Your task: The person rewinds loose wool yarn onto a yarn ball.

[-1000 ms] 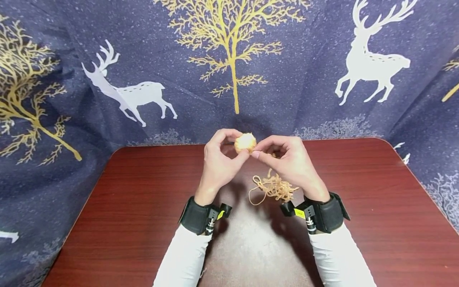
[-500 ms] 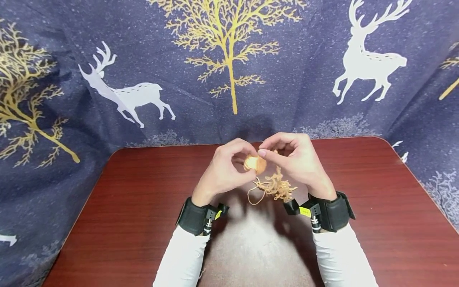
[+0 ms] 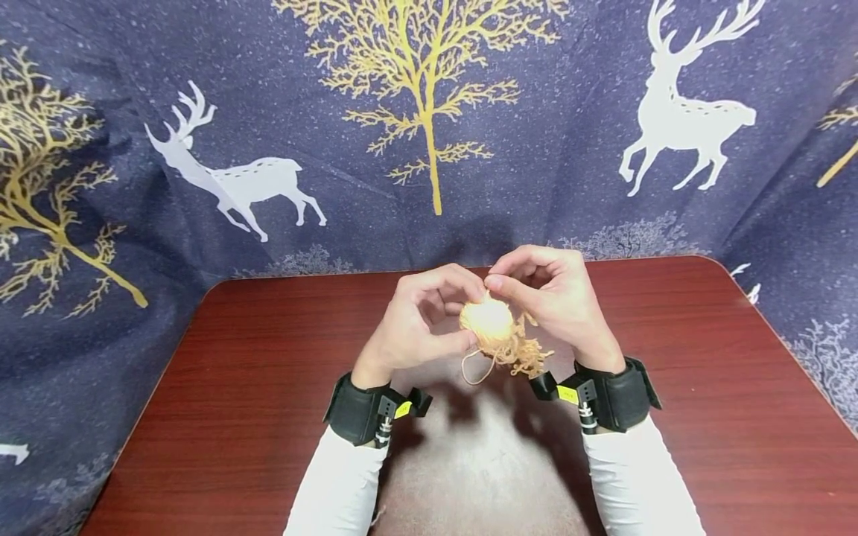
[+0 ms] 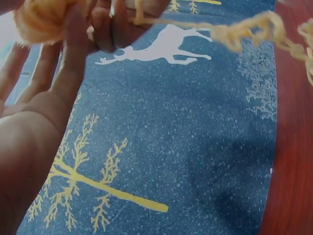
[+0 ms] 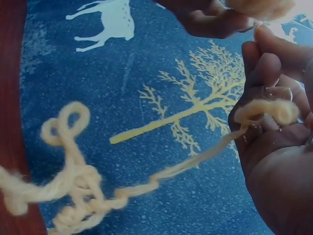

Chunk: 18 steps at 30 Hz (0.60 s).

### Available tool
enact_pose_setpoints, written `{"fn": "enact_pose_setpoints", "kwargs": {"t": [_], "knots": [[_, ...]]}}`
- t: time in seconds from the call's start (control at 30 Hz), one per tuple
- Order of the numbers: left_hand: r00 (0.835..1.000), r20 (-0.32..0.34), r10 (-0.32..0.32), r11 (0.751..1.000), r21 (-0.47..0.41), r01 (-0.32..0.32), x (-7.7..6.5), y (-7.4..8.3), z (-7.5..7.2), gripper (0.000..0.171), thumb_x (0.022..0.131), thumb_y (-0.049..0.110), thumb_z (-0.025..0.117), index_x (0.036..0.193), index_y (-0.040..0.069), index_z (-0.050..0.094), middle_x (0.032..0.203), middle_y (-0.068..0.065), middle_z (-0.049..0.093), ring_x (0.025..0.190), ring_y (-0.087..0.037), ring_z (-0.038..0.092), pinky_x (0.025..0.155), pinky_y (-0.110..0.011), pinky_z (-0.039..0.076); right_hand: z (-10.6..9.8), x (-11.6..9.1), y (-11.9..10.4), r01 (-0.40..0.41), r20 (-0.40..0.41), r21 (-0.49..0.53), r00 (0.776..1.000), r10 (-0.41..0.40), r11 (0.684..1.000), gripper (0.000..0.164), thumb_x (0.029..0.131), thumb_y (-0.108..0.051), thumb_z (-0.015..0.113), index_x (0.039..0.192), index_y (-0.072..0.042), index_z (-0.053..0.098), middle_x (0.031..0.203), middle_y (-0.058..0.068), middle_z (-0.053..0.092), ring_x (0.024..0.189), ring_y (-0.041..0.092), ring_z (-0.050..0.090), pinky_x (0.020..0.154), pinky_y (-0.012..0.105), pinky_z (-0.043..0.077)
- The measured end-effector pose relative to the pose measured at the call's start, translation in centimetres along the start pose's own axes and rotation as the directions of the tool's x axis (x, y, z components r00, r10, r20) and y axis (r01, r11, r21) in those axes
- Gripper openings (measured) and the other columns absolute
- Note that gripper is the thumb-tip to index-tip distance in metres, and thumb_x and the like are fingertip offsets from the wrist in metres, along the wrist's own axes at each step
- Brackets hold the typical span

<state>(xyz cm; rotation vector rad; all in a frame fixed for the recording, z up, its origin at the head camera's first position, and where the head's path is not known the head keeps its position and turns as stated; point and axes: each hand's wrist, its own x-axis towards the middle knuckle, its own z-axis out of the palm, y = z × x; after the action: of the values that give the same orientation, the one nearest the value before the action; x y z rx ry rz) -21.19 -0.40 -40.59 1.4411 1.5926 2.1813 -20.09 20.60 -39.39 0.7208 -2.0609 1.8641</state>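
A small ball of pale orange yarn (image 3: 487,320) is held between the thumb and fingers of my left hand (image 3: 418,320), above the table. Close at its upper right, my right hand (image 3: 556,298) pinches the yarn strand between thumb and forefinger. In the right wrist view, a yarn loop (image 5: 269,111) lies across the curled fingers of that hand, and the twisted strand (image 5: 181,167) runs down to a loose tangle (image 5: 80,196). The left wrist view has the ball (image 4: 41,19) at its top left corner, partly cut off. Below the hands in the head view, the tangle (image 3: 529,357) sits partly behind the ball.
A reddish-brown table (image 3: 268,387) spreads under both arms, with a bright glare patch at the front middle. Behind its far edge hangs a dark blue cloth (image 3: 375,149) printed with white deer and golden trees. Both wrists wear black camera straps (image 3: 355,409).
My left hand has moved right and nearer with the yarn ball, which now overlaps the tangle in the head view. The right hand has shifted slightly right and up, still pinching the strand.
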Motion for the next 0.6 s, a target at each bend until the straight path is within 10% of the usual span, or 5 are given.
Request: {"fn": "enact_pose_setpoints", "kwargs": {"t": [0.3, 0.6], "knots": [[0.932, -0.342, 0.119, 0.985, -0.08, -0.155, 0.6, 0.1, 0.1, 0.037, 0.077, -0.008, 0.076, 0.108, 0.009, 0.066, 0.11, -0.007, 0.067, 0.103, -0.02, 0.066, 0.086, -0.029, 0.058, 1.1, 0.2, 0.7, -0.072, 0.016, -0.05, 0.997, 0.073, 0.996, 0.009, 0.087, 0.009, 0.072, 0.095, 0.005, 0.072, 0.072, 0.006, 0.069, 0.056, 0.013, 0.059, 0.045, 0.022, 0.047], [0.817, -0.556, 0.15, 0.988, 0.122, -0.099, 0.7, -0.2, -0.2, 0.033, 0.075, -0.016, 0.072, 0.105, -0.008, 0.061, 0.108, -0.006, 0.064, 0.098, -0.018, 0.066, 0.081, -0.028, 0.06, 2.3, 0.3, 0.2, -0.09, 0.053, -0.195, 0.993, 0.102, 0.977, 0.006, 0.088, -0.006, 0.078, 0.093, -0.008, 0.076, 0.079, 0.002, 0.07, 0.06, 0.015, 0.057, 0.048, 0.023, 0.045]]}}
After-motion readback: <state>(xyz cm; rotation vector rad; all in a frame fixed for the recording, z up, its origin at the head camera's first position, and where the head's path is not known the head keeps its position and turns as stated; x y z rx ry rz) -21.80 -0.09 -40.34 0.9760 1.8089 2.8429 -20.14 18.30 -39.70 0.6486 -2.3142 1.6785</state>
